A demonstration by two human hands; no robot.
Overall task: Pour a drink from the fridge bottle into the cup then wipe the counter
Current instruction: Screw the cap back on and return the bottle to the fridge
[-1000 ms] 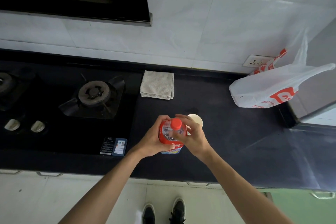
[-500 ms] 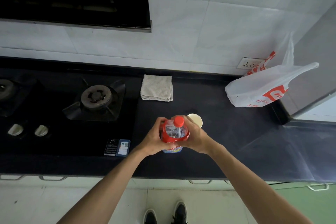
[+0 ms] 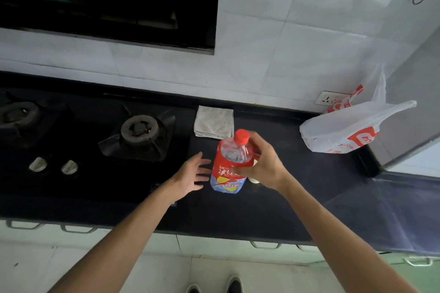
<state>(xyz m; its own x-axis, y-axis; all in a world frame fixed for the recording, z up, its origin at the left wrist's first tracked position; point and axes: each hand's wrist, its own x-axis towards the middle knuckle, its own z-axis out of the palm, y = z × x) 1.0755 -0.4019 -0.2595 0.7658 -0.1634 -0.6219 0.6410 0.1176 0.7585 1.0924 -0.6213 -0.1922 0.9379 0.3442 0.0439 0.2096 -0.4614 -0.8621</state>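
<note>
A clear plastic bottle with a red cap and a red and blue label stands upright on the dark counter. My right hand is wrapped around its upper part from the right. My left hand hovers just left of the bottle, fingers spread, holding nothing. The white cup is almost wholly hidden behind my right hand; only a sliver of it shows. A folded grey cloth lies at the back of the counter, beyond the bottle.
A gas hob with two burners and white knobs fills the counter's left half. A white and red plastic bag sits at the back right, by a wall socket. A grey fridge side borders the right. Hooks hang on the tiled wall.
My left hand has let go of the bottle and opened beside it. The bottle, cap still on, now rests in my right hand only. The camera has tilted upward.
</note>
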